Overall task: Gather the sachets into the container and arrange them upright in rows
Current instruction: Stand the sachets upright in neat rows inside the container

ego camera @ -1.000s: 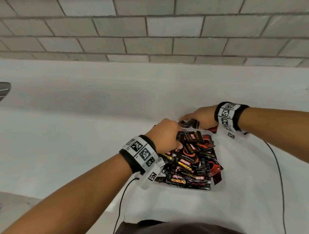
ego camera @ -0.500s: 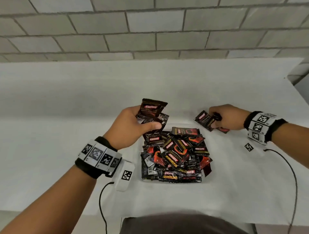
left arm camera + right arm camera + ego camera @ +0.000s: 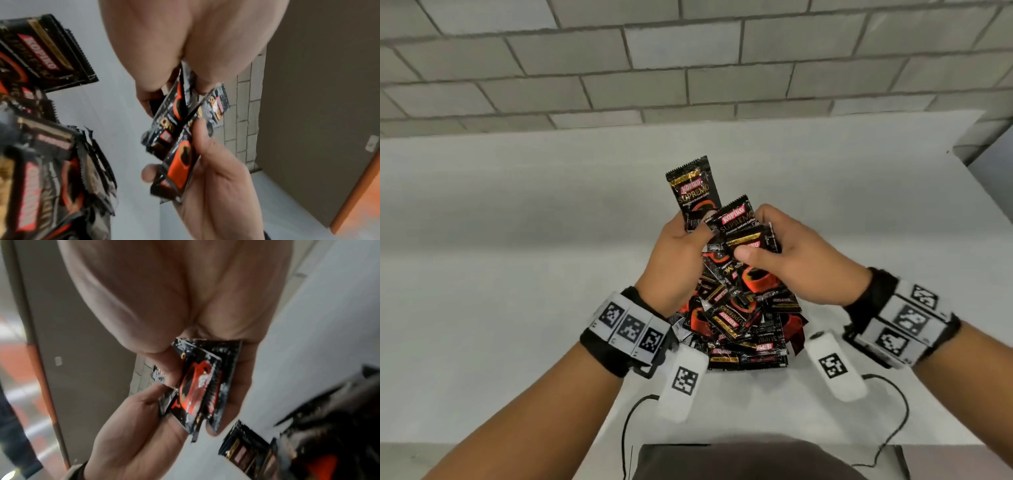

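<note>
— So, the hands?
— Left hand [image 3: 681,246] pinches sachets [image 3: 693,192]; right hand [image 3: 787,253] pinches more, above the heap [image 3: 743,322].
— Where?
— Near the table's [image 3: 517,308] front edge.

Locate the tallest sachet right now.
Head view: the tallest sachet stands upright, pinched in the left hand, above the sachet pile and just left of the sachets in the right hand.

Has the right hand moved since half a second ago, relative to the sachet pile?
Yes. The right hand has swung in from the pile's far right corner to above the sachet pile, meeting the left hand; both grip sachets.
</note>
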Available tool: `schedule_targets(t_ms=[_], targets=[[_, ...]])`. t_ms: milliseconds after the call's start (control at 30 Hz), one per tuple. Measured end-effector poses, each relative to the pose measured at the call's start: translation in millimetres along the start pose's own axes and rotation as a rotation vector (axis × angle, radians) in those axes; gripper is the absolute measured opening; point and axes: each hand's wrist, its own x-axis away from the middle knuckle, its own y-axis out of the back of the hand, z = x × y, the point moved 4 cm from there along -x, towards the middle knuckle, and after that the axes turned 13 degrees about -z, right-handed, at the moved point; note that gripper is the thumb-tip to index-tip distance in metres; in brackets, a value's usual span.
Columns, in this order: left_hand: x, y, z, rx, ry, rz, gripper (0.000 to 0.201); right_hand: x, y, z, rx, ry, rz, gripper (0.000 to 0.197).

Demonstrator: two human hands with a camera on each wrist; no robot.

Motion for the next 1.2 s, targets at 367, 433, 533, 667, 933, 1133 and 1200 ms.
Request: schedule_targets(t_ms=[367, 433, 533, 667, 933, 1133, 1200], targets=[[5.1, -5.1, 15.7, -0.031, 0.153, 0.110, 0.037, -2.5, 4.7, -2.1, -0.228, 0.106, -0.029, 0.082], [5.6, -1.4, 13.1, -0.116, 0.166, 0.176, 0.037, -2.2, 4.9, 0.6, -0.156, 0.140, -0.001, 0.072], [9.6, -2.2, 3.2, -0.283, 0.027, 0.283, 0.041, -1.8, 6.3, 2.1, -0.210, 0.110, -0.005, 0.056], [16.3, -7.0, -11.6, -0.320, -0.198, 0.321, 0.052, 0.9, 8.1, 4.9, -0.258, 0.081, -0.001, 0.050], [14.9, -5.0, -21.9, -0.074, -0.396, 0.236, 0.071, 5.5, 1.8, 1.7, -0.279, 0.065, 0.100, 0.046], [18.1, -0.9, -3.5, 0.008, 0.030, 0.351, 0.092, 1.1, 6.3, 4.9, -0.267, 0.089, -0.003, 0.052], [29.4, -9.1, -0.6, 0.081, 0.159, 0.409, 0.081, -0.6, -1.4, 9.5, -0.169, 0.161, -0.037, 0.064]])
